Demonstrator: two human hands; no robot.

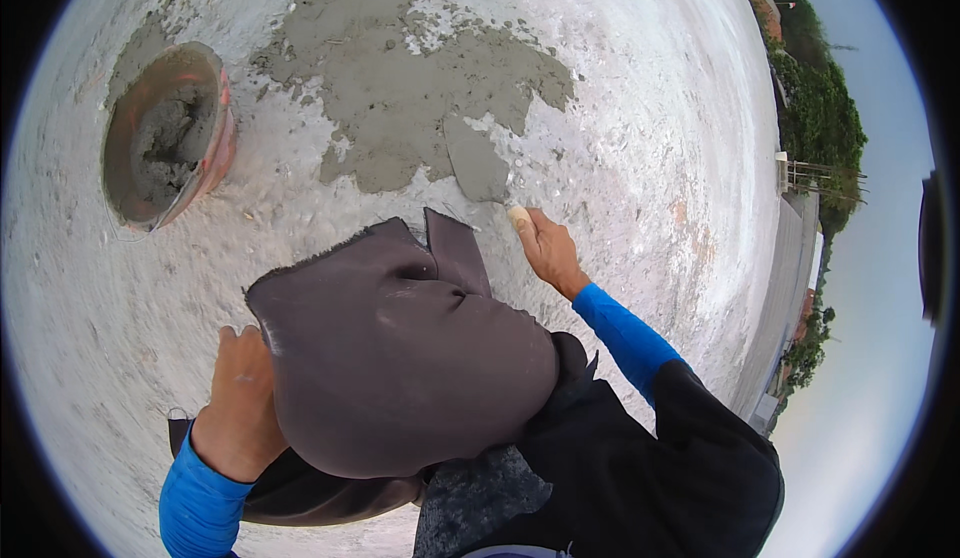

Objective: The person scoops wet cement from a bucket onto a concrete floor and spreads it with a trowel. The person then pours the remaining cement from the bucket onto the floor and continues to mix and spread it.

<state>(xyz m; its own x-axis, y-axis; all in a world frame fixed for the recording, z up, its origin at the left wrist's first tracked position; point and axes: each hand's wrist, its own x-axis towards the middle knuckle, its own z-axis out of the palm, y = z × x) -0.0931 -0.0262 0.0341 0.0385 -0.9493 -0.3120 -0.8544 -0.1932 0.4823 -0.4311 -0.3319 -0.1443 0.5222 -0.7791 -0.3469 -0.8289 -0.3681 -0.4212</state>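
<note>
My right hand [550, 251] is closed round the pale handle [519, 219] of a trowel. The trowel's flat blade [474, 161] is coated grey and lies against the lower right part of a spread patch of wet mortar [370, 68]. That patch is ragged at its edges, with bare pale spots inside it. My left hand [240, 393] is down beside my bent knee, on its left side. Its knuckles show, but the fingertips are hidden, so I cannot see whether it holds anything.
A reddish bucket [222, 138] with mortar inside stands tilted in view at the upper left, mortar smeared beside it. My leg in brown trousers [400, 358] fills the lower middle. Around lies a rough whitish surface [640, 108]. Trees [825, 108] and roofs [780, 298] show beyond its right edge.
</note>
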